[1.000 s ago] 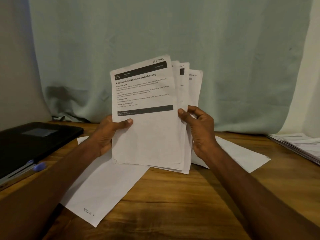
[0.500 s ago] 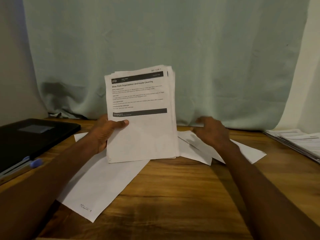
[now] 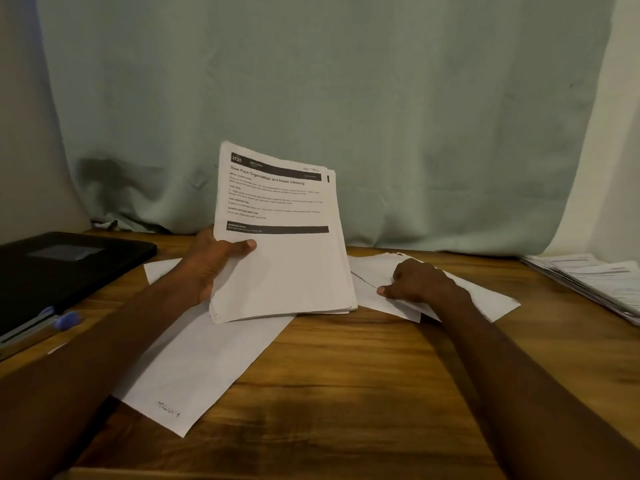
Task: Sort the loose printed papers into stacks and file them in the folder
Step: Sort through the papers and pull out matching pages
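So the tabletop [image 3: 346, 393] still has loose sheets [image 3: 485, 299] near its back edge. The stack [image 3: 284, 258] is now squared up in the left hand [image 3: 211, 261], fingers clamped on it; the right hand [image 3: 415, 282] has let go and pinches a sheet, collecting more.

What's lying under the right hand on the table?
The right hand pinches overlapping blank-side sheets lying on the wooden table. Their printed faces and exact count are hidden.

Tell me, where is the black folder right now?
In the head view, the black folder lies closed on the wooden table at the far left, beside a blue-capped pen and left of the left hand.
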Tool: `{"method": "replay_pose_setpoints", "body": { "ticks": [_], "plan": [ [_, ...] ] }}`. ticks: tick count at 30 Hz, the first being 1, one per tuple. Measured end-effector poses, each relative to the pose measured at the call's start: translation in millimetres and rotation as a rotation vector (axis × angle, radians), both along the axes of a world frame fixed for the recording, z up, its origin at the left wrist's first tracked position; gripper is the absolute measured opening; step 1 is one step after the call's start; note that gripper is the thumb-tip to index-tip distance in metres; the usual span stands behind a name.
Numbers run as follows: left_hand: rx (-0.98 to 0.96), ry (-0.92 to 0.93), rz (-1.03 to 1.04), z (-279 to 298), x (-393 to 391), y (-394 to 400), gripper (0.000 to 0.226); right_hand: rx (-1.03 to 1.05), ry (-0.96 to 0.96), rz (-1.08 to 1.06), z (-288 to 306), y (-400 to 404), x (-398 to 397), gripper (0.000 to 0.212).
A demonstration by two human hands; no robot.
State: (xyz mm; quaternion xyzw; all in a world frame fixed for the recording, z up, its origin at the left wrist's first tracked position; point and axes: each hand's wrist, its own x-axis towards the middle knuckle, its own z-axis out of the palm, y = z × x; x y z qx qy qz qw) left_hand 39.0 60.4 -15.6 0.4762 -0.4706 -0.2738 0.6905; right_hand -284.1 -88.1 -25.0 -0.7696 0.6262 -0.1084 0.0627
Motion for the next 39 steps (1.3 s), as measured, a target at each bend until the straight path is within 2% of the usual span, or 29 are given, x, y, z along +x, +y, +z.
{"method": "replay_pose_setpoints", "body": {
  "ticks": [3,12,19,22,25,28,31,35,37,39],
  "plan": [
    [0.008,0.038,0.004,0,1,0,0.047,-0.015,-0.033,-0.014,-1,0,-1,0.073],
    [0.019,0.033,0.003,-2,7,-4,0.047,-0.291,0.015,-0.036,7,28,11,0.029],
    [0.015,0.095,-0.005,-2,12,-4,0.047,-0.476,-0.117,-0.082,26,44,12,0.023],
    [-0.004,0.133,-0.026,-2,14,-4,0.048,-0.598,-0.326,-0.037,36,50,13,0.020],
    [-0.044,0.192,-0.074,2,16,-1,0.047,-0.599,-0.748,0.104,53,62,17,0.018],
    [-0.091,0.238,-0.170,5,20,0,0.058,-0.424,-1.263,0.247,68,72,15,0.009],
    [-0.119,0.265,-0.233,8,20,3,0.060,-0.172,-1.642,0.296,73,73,10,0.018],
    [-0.138,0.263,-0.271,9,19,4,0.056,0.011,-1.882,0.342,71,66,8,0.038],
    [-0.139,0.250,-0.274,8,19,3,0.057,0.018,-1.891,0.310,66,62,10,0.039],
    [-0.137,0.228,-0.284,8,19,3,0.059,0.008,-1.817,0.246,60,61,15,0.035]
  ]
}}
